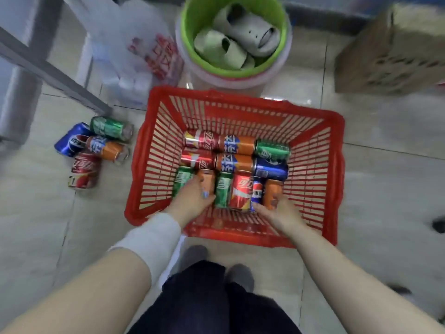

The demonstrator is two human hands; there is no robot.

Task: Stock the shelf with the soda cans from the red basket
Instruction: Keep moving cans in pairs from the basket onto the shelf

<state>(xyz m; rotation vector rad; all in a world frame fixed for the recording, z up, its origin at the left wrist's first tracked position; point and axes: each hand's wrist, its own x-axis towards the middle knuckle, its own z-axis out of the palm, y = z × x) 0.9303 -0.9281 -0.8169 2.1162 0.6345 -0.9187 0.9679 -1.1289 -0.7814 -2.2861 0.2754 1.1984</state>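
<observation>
A red plastic basket (313, 150) stands on the tiled floor and holds several soda cans lying on their sides. My left hand (192, 198) reaches into its near left corner and grips an orange can (207, 177), beside a green can (181, 179). My right hand (280, 210) is at the near right, its fingers around another orange can (273, 191) and touching a blue can (257, 191). Several cans lie on the floor left of the basket: blue (72, 141), green (110, 127), orange (109, 150), red (84, 169). The grey shelf frame (48, 66) rises at the upper left.
Behind the basket stands a green and white bucket (187, 25) holding grey slippers. A plastic bag of bottles (130, 63) sits left of the bucket and a cardboard box (390, 51) at the upper right. My legs and feet are just in front of the basket.
</observation>
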